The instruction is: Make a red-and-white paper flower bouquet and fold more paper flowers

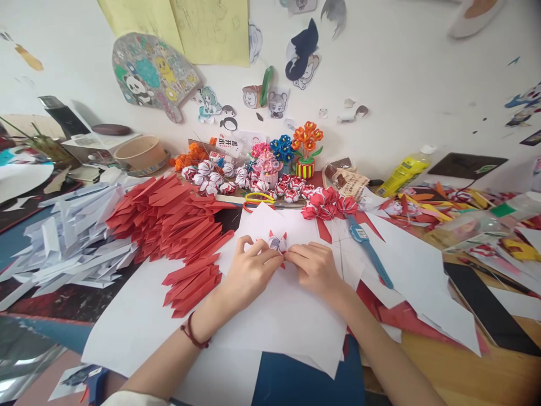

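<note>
My left hand [252,272] and my right hand [316,267] meet over white paper sheets [291,316], fingertips pinched around a small folded paper flower [276,242]. The flower has a white middle and red pointed petals sticking out; my fingers hide its lower part. To the left of my left hand lies a small group of red folded paper strips [192,285], below a large heap of red strips [163,217]. White folded paper strips [80,237] are piled farther left. Beyond the flower rest scissors with yellow handles [260,197].
Finished red-and-white paper flowers [291,194] crowd the back near a striped pot [305,168] of orange blooms. A blue watch [372,251], a black phone [490,307] and a yellow bottle [406,171] are on the right. A blue-handled tool [97,383] lies at lower left.
</note>
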Tool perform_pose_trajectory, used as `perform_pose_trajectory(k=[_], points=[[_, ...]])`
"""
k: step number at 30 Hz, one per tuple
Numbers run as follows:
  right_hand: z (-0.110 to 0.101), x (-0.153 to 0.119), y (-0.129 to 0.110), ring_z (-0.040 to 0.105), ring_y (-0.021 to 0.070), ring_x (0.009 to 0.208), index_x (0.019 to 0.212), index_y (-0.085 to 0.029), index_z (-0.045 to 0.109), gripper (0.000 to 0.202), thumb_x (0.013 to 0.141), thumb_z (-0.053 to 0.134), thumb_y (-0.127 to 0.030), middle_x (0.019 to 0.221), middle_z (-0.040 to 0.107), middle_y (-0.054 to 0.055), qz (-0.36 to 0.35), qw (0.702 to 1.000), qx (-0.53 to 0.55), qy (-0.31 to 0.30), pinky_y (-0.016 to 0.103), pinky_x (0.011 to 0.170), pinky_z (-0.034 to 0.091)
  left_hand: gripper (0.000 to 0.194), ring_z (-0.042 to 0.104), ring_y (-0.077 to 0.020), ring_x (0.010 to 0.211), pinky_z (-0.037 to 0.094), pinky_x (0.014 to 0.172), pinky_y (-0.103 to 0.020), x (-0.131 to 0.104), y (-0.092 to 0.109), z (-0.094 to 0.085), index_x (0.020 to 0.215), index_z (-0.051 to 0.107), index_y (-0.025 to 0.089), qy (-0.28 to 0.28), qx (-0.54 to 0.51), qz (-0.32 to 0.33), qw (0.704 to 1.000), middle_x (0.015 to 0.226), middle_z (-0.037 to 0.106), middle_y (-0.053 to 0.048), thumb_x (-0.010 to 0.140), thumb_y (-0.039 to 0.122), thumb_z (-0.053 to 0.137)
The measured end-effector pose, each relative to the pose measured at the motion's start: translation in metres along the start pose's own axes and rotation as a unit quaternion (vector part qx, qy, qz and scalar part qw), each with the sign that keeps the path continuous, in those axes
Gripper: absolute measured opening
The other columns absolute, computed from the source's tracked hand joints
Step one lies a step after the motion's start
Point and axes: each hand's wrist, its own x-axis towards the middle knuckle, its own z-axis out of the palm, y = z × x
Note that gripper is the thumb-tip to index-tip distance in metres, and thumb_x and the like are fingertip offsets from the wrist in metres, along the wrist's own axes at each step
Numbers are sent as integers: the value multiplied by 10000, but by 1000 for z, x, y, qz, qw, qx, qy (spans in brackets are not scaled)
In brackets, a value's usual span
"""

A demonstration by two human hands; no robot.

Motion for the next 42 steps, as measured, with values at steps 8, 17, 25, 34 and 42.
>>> perform_pose_trajectory(k=[8, 17, 25, 34, 42], points=[[1, -1, 0, 503, 112, 580, 754, -175, 656, 277, 839, 445, -18, 701, 642, 13, 16, 999, 37, 24, 268, 576, 339, 128, 557, -156, 901, 298, 874, -379, 3, 3, -1, 962, 607, 214, 23, -10, 11, 1000, 931, 717, 5, 933, 140, 507], [-1, -5, 1, 486, 106, 557, 719, -184, 638, 287, 819, 435, -8, 672, 631, 1, 18, 999, 23, 45, 276, 565, 327, 143, 551, -159, 814, 290, 850, -381, 6, 7, -2, 953, 593, 205, 5, -29, 13, 999, 791, 701, 4, 936, 115, 484], [-15, 3, -12, 584, 122, 672, 877, -199, 633, 92, 907, 547, -182, 809, 670, 27, 154, 978, 93, 101, 253, 627, 427, 238, 576, -170, 850, 329, 826, -362, 12, 10, -1, 1127, 577, 246, 16, -145, -151, 978, 888, 736, 19, 899, 177, 575], [-8, -4, -21, 463, 98, 473, 683, -169, 620, 195, 866, 608, -233, 564, 574, -18, 13, 994, -101, 43, 284, 512, 308, 221, 572, -158, 814, 341, 806, -350, 13, 7, -4, 1032, 588, 248, 32, -197, -225, 954, 849, 734, 66, 851, 125, 620], [-7, -5, -21, 371, 102, 469, 588, -165, 548, 273, 854, 559, -102, 528, 487, -22, -32, 993, -111, 39, 284, 491, 274, 101, 496, -188, 836, 306, 727, -343, 13, 10, -1, 799, 657, 230, 19, -138, -219, 966, 884, 652, -4, 863, 308, 649]])
